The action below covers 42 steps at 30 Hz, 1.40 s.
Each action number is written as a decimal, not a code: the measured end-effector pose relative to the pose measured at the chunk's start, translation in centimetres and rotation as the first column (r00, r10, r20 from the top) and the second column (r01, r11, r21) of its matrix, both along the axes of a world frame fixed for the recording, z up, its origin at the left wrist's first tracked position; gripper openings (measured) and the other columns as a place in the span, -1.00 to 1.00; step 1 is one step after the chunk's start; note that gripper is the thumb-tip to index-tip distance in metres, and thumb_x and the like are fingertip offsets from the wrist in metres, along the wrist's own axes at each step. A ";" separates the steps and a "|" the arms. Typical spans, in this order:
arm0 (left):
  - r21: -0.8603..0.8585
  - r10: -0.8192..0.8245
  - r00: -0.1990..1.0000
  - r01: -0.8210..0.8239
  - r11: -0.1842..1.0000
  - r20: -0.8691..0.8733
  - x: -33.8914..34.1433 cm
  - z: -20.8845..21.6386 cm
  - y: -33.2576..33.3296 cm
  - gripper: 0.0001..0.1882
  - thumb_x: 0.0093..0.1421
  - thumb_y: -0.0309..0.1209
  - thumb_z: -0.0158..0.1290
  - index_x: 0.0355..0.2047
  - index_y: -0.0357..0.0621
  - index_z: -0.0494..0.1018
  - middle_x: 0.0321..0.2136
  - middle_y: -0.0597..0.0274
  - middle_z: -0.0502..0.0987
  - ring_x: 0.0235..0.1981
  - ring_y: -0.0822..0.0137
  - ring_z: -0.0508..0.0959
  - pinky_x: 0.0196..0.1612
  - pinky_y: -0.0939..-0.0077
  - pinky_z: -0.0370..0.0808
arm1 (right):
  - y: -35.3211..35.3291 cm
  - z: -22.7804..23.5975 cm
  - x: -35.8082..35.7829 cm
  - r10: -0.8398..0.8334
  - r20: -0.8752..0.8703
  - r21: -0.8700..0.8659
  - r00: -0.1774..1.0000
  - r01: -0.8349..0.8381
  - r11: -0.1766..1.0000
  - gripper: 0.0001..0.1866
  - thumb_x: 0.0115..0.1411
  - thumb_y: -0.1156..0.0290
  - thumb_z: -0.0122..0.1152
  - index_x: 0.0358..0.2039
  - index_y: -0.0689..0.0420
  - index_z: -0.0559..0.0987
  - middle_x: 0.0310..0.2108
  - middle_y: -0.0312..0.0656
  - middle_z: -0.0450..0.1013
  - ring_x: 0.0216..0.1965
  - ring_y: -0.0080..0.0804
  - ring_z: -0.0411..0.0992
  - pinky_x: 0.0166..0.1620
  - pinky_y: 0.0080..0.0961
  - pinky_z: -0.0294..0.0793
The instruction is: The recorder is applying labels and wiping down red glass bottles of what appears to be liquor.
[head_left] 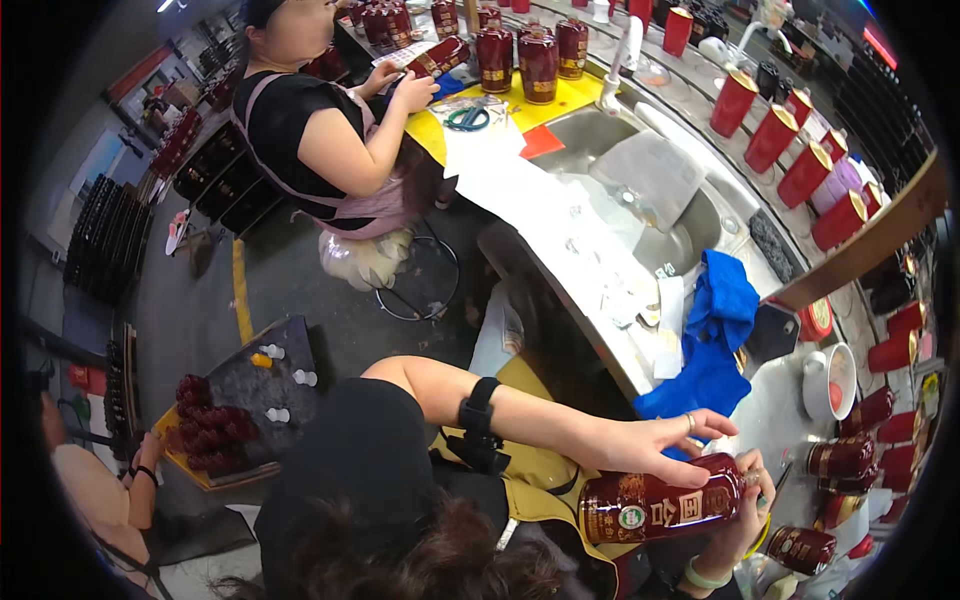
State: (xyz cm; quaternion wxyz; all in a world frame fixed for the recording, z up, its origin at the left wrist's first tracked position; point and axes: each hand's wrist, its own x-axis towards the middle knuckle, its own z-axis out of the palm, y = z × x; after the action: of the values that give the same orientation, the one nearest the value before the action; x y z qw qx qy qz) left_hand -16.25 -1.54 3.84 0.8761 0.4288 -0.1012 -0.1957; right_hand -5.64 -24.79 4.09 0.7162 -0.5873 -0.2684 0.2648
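Observation:
A dark red glass bottle (625, 500) with gold print lies on its side against the front of my yellow apron. My right hand (750, 512), a pale green band on its wrist, is closed around the neck end. From the other side my left hand (655, 450) reaches over the bottle, its thumb on the glass and its fingers stretched out past it. A ring is on one of those fingers, and a black strap circles that forearm. Just beyond the left fingertips lies a bunched blue cloth (700, 375) on the bench.
A metal sink (680, 240) is set into the bench (590, 290). Red containers (770, 140) line a curved conveyor, near a white mug (829, 380). Several bottles (802, 548) lie at right. A co-worker (330, 140) holds a bottle; another person stands by a bottle tray (285, 350).

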 end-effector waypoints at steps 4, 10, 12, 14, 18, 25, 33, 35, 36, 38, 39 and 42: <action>-0.046 -0.154 0.985 0.157 0.986 0.075 1.3 -1.1 0.2 -0.34 0.48 -0.20 -0.06 0.44 -0.15 -0.05 0.18 0.17 0.38 0.20 0.44 0.33 0.23 0.49 0.34 | 1.2 1.8 1.0 0.022 0.124 -0.069 0.992 -0.014 0.998 -0.46 0.36 -0.04 0.14 -0.46 0.22 0.33 -0.32 -0.28 0.18 -0.28 -0.52 0.24 -0.20 -0.58 0.26; -0.024 -0.081 0.984 0.086 0.996 0.158 1.5 -1.4 0.8 -0.28 0.48 -0.19 -0.05 0.45 -0.24 -0.10 0.25 0.13 0.32 0.25 0.40 0.28 0.31 0.47 0.23 | 2.0 2.9 2.7 0.094 0.232 -0.142 0.968 -0.061 0.988 -0.52 0.38 0.02 0.13 -0.40 0.22 0.34 -0.26 -0.22 0.19 -0.28 -0.51 0.20 -0.20 -0.63 0.22; 0.040 -0.078 0.982 0.072 0.997 0.170 1.5 -0.6 1.6 -0.22 0.46 -0.19 -0.03 0.47 -0.24 -0.16 0.28 0.09 0.27 0.28 0.35 0.26 0.33 0.45 0.21 | 1.9 4.3 2.1 0.057 0.181 -0.213 0.982 -0.018 0.977 -0.59 0.35 0.12 0.17 -0.41 0.23 0.39 -0.19 -0.20 0.25 -0.20 -0.44 0.26 -0.11 -0.54 0.28; 0.025 -0.054 0.979 0.050 0.998 0.199 1.5 -1.0 1.8 -0.22 0.45 -0.19 -0.03 0.47 -0.24 -0.17 0.28 0.08 0.27 0.29 0.34 0.26 0.33 0.43 0.21 | 3.5 6.4 1.1 0.062 0.144 -0.274 0.988 -0.020 0.962 -0.69 0.35 0.26 0.16 -0.44 0.22 0.40 -0.18 -0.17 0.28 -0.18 -0.40 0.31 -0.07 -0.48 0.30; -0.001 -0.010 0.974 0.010 1.000 0.225 1.3 -1.2 2.7 -0.20 0.43 -0.21 0.00 0.46 -0.26 -0.17 0.27 0.06 0.28 0.27 0.32 0.28 0.33 0.40 0.23 | 5.6 7.3 0.9 0.100 0.235 -0.309 0.967 -0.023 0.951 -0.68 0.34 0.26 0.15 -0.45 0.21 0.40 -0.20 -0.16 0.28 -0.19 -0.40 0.30 -0.09 -0.48 0.29; 0.032 0.026 0.971 -0.035 0.999 0.239 1.0 -1.0 3.3 -0.21 0.42 -0.21 0.01 0.44 -0.28 -0.14 0.24 0.06 0.31 0.25 0.33 0.31 0.31 0.39 0.25 | 6.2 7.2 1.3 0.138 0.256 -0.297 0.957 -0.057 0.953 -0.70 0.34 0.25 0.14 -0.41 0.21 0.41 -0.20 -0.16 0.28 -0.19 -0.37 0.29 -0.09 -0.47 0.28; 0.053 0.035 0.972 -0.049 0.997 0.230 1.2 -1.2 2.8 -0.22 0.42 -0.20 0.02 0.43 -0.28 -0.12 0.23 0.06 0.32 0.24 0.33 0.32 0.31 0.38 0.26 | 4.8 6.0 2.5 0.157 0.271 -0.304 0.950 -0.070 0.950 -0.76 0.33 0.30 0.16 -0.36 0.23 0.48 -0.22 -0.16 0.32 -0.22 -0.39 0.28 -0.17 -0.49 0.27; 0.067 0.038 0.971 -0.055 0.996 0.235 1.2 -1.4 2.6 -0.21 0.42 -0.20 0.02 0.43 -0.28 -0.13 0.23 0.06 0.33 0.24 0.33 0.32 0.30 0.38 0.26 | 4.3 4.4 3.2 0.160 0.339 -0.247 0.927 -0.077 0.966 -0.60 0.40 0.11 0.11 -0.36 0.21 0.35 -0.23 -0.18 0.19 -0.25 -0.50 0.19 -0.17 -0.60 0.23; 0.048 0.035 0.973 -0.047 0.998 0.228 1.1 -1.3 2.6 -0.21 0.42 -0.19 0.02 0.43 -0.29 -0.13 0.22 0.06 0.33 0.23 0.33 0.33 0.30 0.39 0.27 | 3.8 3.9 3.5 0.159 0.338 -0.246 0.928 -0.076 0.966 -0.60 0.40 0.11 0.11 -0.36 0.21 0.35 -0.23 -0.18 0.19 -0.25 -0.50 0.19 -0.17 -0.60 0.23; 0.028 0.028 0.975 -0.035 0.999 0.218 1.1 -1.2 2.5 -0.21 0.42 -0.19 0.02 0.43 -0.29 -0.13 0.22 0.05 0.33 0.23 0.33 0.33 0.29 0.39 0.27 | 3.3 3.6 3.7 0.176 0.339 -0.223 0.924 -0.103 0.969 -0.66 0.41 0.17 0.08 -0.33 0.21 0.36 -0.22 -0.16 0.19 -0.23 -0.50 0.18 -0.16 -0.58 0.23; 0.021 0.022 0.977 -0.027 0.999 0.214 1.1 -1.1 2.5 -0.20 0.42 -0.18 0.02 0.43 -0.29 -0.13 0.22 0.05 0.34 0.23 0.32 0.34 0.29 0.39 0.27 | 3.2 3.4 3.8 0.174 0.338 -0.223 0.925 -0.101 0.970 -0.66 0.41 0.17 0.08 -0.33 0.21 0.36 -0.22 -0.16 0.19 -0.23 -0.50 0.18 -0.16 -0.58 0.23; 0.042 0.021 0.977 -0.031 0.999 0.214 1.0 -1.1 2.4 -0.20 0.42 -0.17 0.02 0.43 -0.29 -0.13 0.21 0.04 0.35 0.22 0.31 0.35 0.28 0.39 0.28 | 3.0 3.2 3.8 0.177 0.358 -0.208 0.917 -0.106 0.972 -0.67 0.42 0.18 0.08 -0.32 0.21 0.36 -0.21 -0.15 0.20 -0.24 -0.50 0.18 -0.17 -0.58 0.23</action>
State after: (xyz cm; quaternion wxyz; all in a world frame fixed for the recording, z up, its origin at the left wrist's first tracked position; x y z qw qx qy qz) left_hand -15.23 0.90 2.72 0.8528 0.4682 -0.1849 -0.1393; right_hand -1.83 -21.76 7.28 0.5735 -0.6695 -0.4161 0.2230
